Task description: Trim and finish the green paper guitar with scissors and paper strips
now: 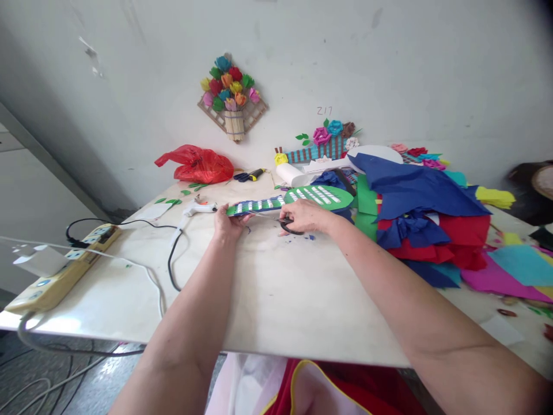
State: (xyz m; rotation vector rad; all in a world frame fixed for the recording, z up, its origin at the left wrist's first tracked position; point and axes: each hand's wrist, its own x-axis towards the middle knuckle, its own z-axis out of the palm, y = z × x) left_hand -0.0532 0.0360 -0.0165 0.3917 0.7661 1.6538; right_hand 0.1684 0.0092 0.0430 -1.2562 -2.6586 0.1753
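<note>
My left hand (231,223) grips the narrow end of a green paper cutout (345,196) shaped with a long neck and a wide oval body. White stripes run across it, and dark blue paper shows along its lower edge. My right hand (305,216) is closed around the black-handled scissors (292,228), whose blades point left along the neck's lower edge towards my left hand. Small blue scraps (309,237) lie on the table just below the scissors. A white hot glue gun (196,208) rests immediately left of my left hand.
Stacked blue, red and green crepe paper (425,190) covers the right side. A red plastic bag (203,166) and yellow-black pliers (250,175) sit at the back. On the left, a power strip (64,265) trails cords across the white table (276,300). A flower craft (233,95) hangs on the wall.
</note>
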